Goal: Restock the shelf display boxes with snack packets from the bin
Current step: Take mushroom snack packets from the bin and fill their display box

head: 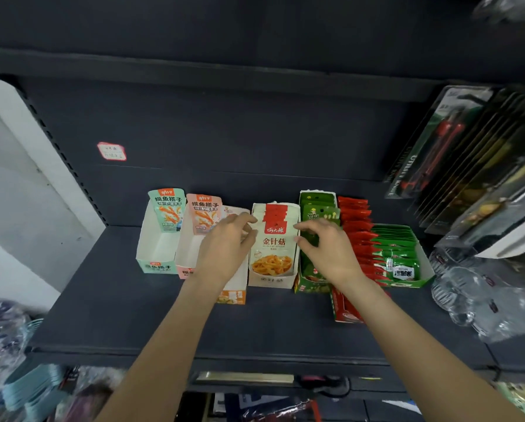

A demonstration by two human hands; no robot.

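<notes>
A row of display boxes stands on the dark shelf [133, 315]. In the middle, a white snack packet [274, 239] with red top and noodle picture stands upright in its white box [270, 281]. My left hand [227, 248] touches the packet's left edge with loosely curled fingers. My right hand [328, 248] sits at the packet's right edge, over the green box [311, 284]. Whether either hand pinches the packet I cannot tell. The teal box [156, 254] and pink box [188, 257] on the left each hold one packet at the back.
A red box of red packets [355, 226] and a green box of green packets [398, 254] stand to the right. Carded utility knives [447, 141] hang at the far right. Clear plastic items [474, 293] lie on the shelf's right end. A white wall borders the left.
</notes>
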